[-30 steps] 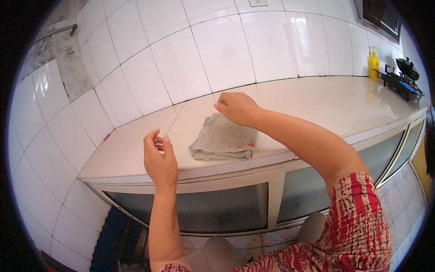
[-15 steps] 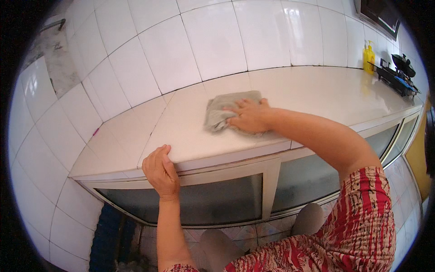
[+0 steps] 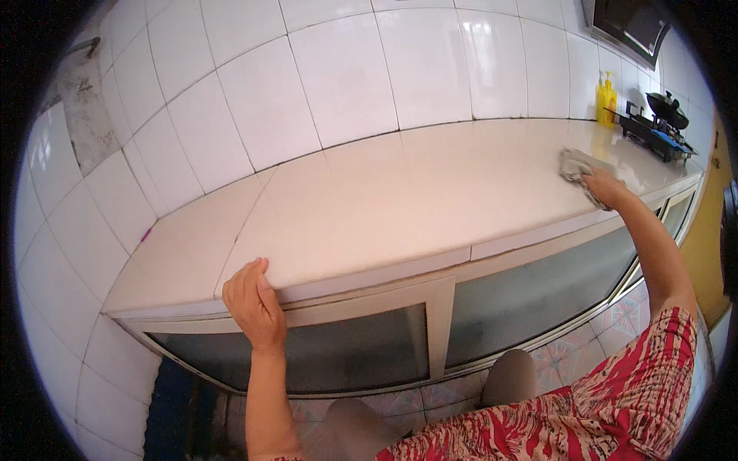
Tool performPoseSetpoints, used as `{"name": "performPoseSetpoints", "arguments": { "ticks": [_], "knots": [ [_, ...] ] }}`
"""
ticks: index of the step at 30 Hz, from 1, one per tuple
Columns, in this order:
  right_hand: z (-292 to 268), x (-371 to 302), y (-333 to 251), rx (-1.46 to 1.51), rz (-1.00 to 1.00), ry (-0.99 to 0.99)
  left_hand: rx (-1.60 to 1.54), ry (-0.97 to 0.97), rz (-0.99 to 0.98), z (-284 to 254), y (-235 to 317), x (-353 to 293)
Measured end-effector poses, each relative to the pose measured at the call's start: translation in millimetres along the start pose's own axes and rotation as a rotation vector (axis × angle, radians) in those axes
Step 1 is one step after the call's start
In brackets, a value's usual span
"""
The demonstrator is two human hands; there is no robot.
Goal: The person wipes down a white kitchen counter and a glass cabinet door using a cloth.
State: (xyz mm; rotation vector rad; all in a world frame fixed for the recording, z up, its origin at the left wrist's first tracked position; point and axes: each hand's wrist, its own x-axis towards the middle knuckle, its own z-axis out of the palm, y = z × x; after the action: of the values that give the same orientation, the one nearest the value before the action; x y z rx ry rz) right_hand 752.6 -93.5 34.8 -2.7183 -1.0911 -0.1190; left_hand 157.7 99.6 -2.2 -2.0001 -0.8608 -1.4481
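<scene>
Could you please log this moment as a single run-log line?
left hand: grips countertop edge | right hand: presses grey cloth on countertop | nearby: yellow bottle, stove

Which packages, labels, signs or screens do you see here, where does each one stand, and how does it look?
Yellow bottle: a tall pump bottle at the far right end of the counter, against the tiled wall, beside the stove.
No labels can be made out, and no signs or screens are in view.
</scene>
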Motion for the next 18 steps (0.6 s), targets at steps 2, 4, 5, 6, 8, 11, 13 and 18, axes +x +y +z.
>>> {"name": "performPoseSetpoints", "arguments": {
  "ticks": [2,4,5,6,8,11,13,18],
  "knots": [
    [1,-2,14,0.049,0.122,0.052,0.014,0.02,0.012,-1,0,3],
    [10,15,33,0.059,0.171,0.105,0.022,0.062,0.037,0,0,3],
    [15,28,37,0.055,0.168,0.114,0.022,0.07,0.031,2,-1,1],
    [16,39,37,-0.001,0.125,0.079,0.027,0.092,0.036,4,-2,0],
    [23,58,17,-0.045,0.063,0.065,0.043,0.119,0.031,6,-7,-1],
    [27,73,-45,-0.081,-0.166,0.076,0.064,0.161,0.046,10,-11,-4],
    [33,86,-98,-0.01,-0.305,0.081,0.032,0.198,0.066,16,-10,-3],
    [66,108,-307,0.267,-0.68,0.058,0.022,0.245,0.096,28,-16,-5]
  ]
}}
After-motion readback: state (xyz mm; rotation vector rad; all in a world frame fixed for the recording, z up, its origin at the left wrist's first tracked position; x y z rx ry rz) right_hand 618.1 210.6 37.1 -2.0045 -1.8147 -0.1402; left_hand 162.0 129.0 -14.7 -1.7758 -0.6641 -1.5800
